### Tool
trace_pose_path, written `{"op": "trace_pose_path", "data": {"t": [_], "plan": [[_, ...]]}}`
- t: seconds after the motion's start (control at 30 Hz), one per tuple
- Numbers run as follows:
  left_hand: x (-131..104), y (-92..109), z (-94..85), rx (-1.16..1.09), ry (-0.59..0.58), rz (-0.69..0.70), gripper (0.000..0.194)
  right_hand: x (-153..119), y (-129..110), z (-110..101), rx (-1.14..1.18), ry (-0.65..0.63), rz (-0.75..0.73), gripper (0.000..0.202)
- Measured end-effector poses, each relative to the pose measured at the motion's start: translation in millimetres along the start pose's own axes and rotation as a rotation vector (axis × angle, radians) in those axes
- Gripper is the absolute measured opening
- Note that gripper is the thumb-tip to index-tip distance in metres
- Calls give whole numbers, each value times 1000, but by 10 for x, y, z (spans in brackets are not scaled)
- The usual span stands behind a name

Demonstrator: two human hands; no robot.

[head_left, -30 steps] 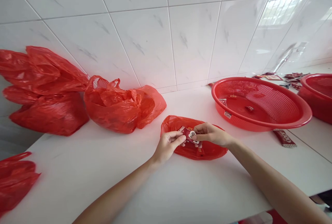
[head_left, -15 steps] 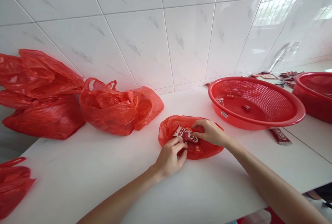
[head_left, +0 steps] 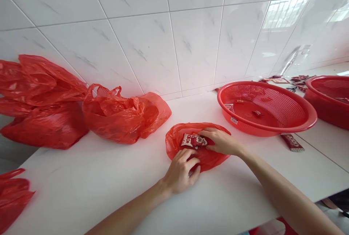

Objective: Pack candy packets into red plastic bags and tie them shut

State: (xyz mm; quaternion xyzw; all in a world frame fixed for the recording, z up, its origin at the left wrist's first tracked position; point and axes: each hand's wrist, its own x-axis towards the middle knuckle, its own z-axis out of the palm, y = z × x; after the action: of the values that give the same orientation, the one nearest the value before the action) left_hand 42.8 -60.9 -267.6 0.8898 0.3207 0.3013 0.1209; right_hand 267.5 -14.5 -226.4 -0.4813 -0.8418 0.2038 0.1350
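A thin red plastic bag (head_left: 211, 160) lies spread on the white table with its mouth upward. Inside it rest a white-and-red snack packet (head_left: 188, 140) and a dark red packet with white lettering (head_left: 200, 141). My left hand (head_left: 180, 171) reaches over the bag's near edge, its fingers bent and apart. From the right, my right hand (head_left: 219, 141) reaches into the bag beside the packets, thumb and fingers apart. The fingertips of both hands touch the bag or its contents; the exact contact is partly hidden.
A red mesh basket (head_left: 308, 116) with a few packets stands to the right, another red basket (head_left: 324, 108) beyond it. A dark red packet (head_left: 293, 142) lies by the first basket. Red plastic bags (head_left: 117, 122) sit along the tiled wall (head_left: 136, 42) at left.
My right hand's fingertips have come off the dark red packet and spread apart. My left hand has shifted slightly toward me. The packets have turned flatter, and the view has moved slightly.
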Motion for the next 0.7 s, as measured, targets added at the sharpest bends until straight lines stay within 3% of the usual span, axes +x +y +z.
{"op": "trace_pose_path", "data": {"t": [0.17,0.23,0.3,0.4,0.5,0.6,0.63,0.7], "plan": [[-10,3,50,-22,16,14,16,-66,-121,-219,183,91,-105,27],[-10,-8,63,-25,12,11,16,-121,-140,-448,263,160,-141,25],[-9,-22,68,-28,2,9,16,-162,-66,-742,228,319,-48,27],[-5,-42,72,-38,-5,18,17,-164,288,-1186,109,417,140,31],[3,-54,84,-46,3,40,17,-119,829,-1446,-163,276,436,27],[12,-58,100,-49,14,54,17,-102,1279,-1443,-230,3,617,3],[13,-58,104,-50,15,55,17,-108,1373,-1399,-213,-33,631,10],[14,-58,110,-56,14,54,17,-123,1472,-1289,-201,131,601,29]]}}
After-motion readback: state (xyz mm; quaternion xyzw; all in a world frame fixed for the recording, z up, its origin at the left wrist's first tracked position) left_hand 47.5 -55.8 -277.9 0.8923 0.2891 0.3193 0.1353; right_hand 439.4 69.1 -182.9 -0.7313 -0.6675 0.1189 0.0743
